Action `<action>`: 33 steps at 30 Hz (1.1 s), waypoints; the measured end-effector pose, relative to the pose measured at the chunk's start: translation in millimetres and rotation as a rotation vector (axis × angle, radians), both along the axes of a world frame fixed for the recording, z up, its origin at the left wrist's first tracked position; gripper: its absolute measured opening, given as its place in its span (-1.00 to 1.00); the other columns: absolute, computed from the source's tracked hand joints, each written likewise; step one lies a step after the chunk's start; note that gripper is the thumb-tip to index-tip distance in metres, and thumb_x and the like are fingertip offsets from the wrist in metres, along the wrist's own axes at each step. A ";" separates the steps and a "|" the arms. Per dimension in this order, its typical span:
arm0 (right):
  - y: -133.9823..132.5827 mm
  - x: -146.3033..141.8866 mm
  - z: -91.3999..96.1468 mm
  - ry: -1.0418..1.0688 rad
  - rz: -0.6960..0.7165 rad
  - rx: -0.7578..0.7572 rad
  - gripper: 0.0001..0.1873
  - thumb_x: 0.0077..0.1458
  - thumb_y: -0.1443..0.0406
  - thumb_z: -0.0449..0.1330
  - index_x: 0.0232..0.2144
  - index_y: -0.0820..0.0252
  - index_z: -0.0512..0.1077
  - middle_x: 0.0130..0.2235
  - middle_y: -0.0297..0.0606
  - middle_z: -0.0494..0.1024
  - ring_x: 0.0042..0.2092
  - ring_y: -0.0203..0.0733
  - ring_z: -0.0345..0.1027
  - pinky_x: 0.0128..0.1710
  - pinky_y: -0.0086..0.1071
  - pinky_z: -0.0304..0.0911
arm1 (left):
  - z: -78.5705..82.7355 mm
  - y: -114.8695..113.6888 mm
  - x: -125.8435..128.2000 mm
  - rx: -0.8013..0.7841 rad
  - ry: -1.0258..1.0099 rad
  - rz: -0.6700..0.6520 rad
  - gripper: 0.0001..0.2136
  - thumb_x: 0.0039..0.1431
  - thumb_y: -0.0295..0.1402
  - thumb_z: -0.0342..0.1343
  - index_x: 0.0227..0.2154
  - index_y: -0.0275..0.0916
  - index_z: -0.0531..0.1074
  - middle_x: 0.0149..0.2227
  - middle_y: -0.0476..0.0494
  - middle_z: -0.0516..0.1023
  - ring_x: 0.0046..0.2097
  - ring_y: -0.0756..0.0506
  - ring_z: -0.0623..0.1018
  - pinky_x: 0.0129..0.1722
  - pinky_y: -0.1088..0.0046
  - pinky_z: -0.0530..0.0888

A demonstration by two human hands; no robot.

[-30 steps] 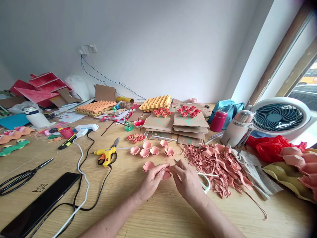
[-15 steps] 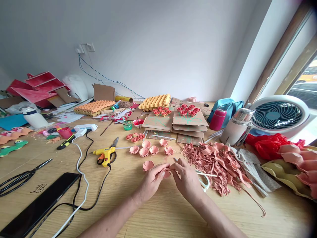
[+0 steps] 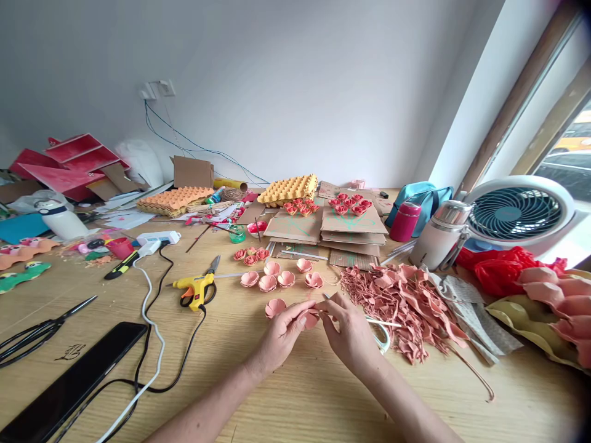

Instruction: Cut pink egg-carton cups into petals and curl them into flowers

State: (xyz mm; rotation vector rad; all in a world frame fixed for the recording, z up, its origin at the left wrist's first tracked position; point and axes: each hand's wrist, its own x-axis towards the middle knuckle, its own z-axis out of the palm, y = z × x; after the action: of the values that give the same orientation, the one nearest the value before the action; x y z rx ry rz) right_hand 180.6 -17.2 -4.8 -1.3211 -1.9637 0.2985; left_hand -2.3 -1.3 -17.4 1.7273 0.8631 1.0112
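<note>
Left hand [image 3: 277, 334] and right hand [image 3: 349, 335]: thumbs and forefingers of both pinched together on a pink pulp flower piece [image 3: 311, 320], low centre, just above or on the wood-grain table [image 3: 258, 406]; can't tell which. Piece is thin, matte, mostly hidden by fingers; upper edge runs roughly left-right between the fingertips, rounded petal part bulges toward the person. Full long axis unclear.

Just beyond left hand: single scalloped flower cup [image 3: 276, 308], round, mouth up. By right hand: white-handled scissors [image 3: 383, 338], loops toward the person, partly covered by hand. Right of that, heap of pink pulp scraps [image 3: 409, 311], ragged curls and stringy shreds.

Farther out: group of open petal cups [image 3: 268, 283], shallow; behind them redder layered roses [image 3: 250, 259]. Left, yellow plastic glue gun [image 3: 196, 288], nozzle pointing left. Back: flat cardboard sheets [image 3: 353, 225], stacked, red roses on top; bumpy yellow egg tray [image 3: 289, 189].
</note>
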 end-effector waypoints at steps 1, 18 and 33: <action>0.2 -0.1 0.0 0.013 -0.005 -0.012 -0.81 0.22 0.39 0.07 -0.25 0.10 0.48 -0.27 -0.28 0.41 -0.29 -0.25 0.31 -0.30 -0.42 0.17 | 0.2 -0.3 0.1 -0.001 -0.003 -0.002 -0.63 0.32 -0.24 -0.02 0.13 -0.19 0.39 0.12 -0.19 0.49 0.15 -0.19 0.46 0.18 0.23 0.38; -0.5 -2.8 -4.4 -0.184 -0.049 0.203 -0.81 0.28 0.35 0.04 -0.24 0.12 0.47 -0.32 -0.27 0.37 -0.32 -0.21 0.23 -0.31 -0.37 0.07 | 8.8 -1.1 -0.8 -0.138 -0.100 0.004 -0.64 0.28 -0.22 0.05 0.08 -0.22 0.44 0.14 -0.17 0.48 0.19 -0.22 0.41 0.23 0.23 0.32; -0.1 -3.2 -6.6 -0.178 -0.045 0.182 -0.83 0.29 0.34 0.05 -0.33 0.15 0.42 -0.33 -0.29 0.35 -0.33 -0.22 0.22 -0.33 -0.37 0.04 | 1.9 0.9 -1.5 -0.122 -0.089 -0.003 -0.65 0.18 -0.26 0.17 0.01 -0.24 0.46 0.03 -0.21 0.53 0.08 -0.20 0.50 0.15 0.21 0.40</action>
State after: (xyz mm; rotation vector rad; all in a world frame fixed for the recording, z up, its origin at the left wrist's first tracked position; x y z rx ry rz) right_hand 177.5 -17.3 -11.3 -1.3083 -2.0502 -0.0216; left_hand -3.8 -0.4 -15.5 1.5690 0.8476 1.0049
